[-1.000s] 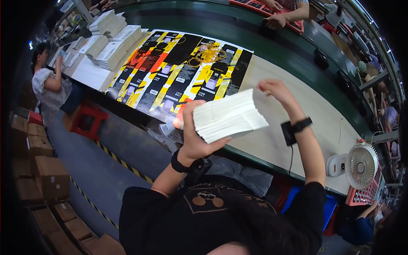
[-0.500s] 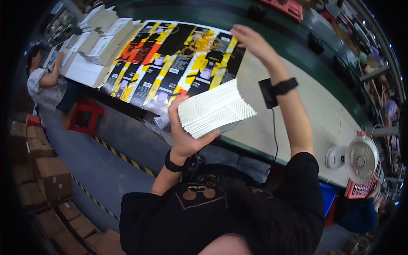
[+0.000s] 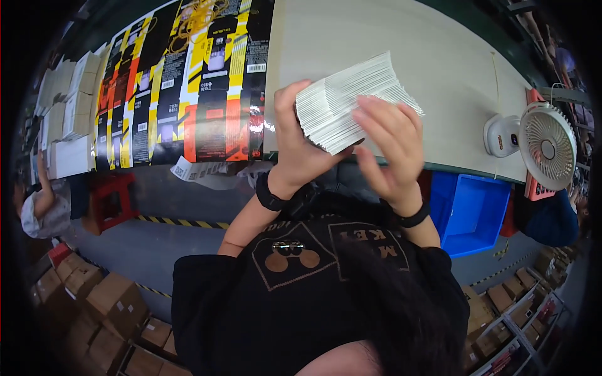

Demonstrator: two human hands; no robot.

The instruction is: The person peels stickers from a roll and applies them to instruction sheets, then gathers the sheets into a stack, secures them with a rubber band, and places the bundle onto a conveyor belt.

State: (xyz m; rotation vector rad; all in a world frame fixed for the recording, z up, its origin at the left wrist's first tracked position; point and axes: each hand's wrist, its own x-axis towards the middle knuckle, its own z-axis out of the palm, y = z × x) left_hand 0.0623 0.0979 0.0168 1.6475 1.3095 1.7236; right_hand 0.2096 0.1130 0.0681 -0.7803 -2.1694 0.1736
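A thick stack of white folded leaflets [image 3: 342, 103] is held up over the near part of the table. My left hand [image 3: 298, 147] grips its left end, fingers behind and thumb along the near side. My right hand [image 3: 398, 147] is at the near right side of the stack, its fingers spread and overlapping the paper edges. Whether those fingertips press on the paper I cannot tell. Yellow rubber bands [image 3: 194, 24] lie on the printed black, yellow and orange sheets [image 3: 169, 94] to the left.
More white paper stacks [image 3: 78, 106] stand at the table's left end, near a person [image 3: 44, 203]. A white fan [image 3: 547, 148] stands on the right of the pale tabletop [image 3: 451, 69]. Below the table edge is a blue crate [image 3: 473, 213]; cartons [image 3: 116, 297] sit on the floor.
My right hand has come back from beyond the stack, near the rubber bands, to the stack's near right side. My left hand still holds the stack. The view has turned.
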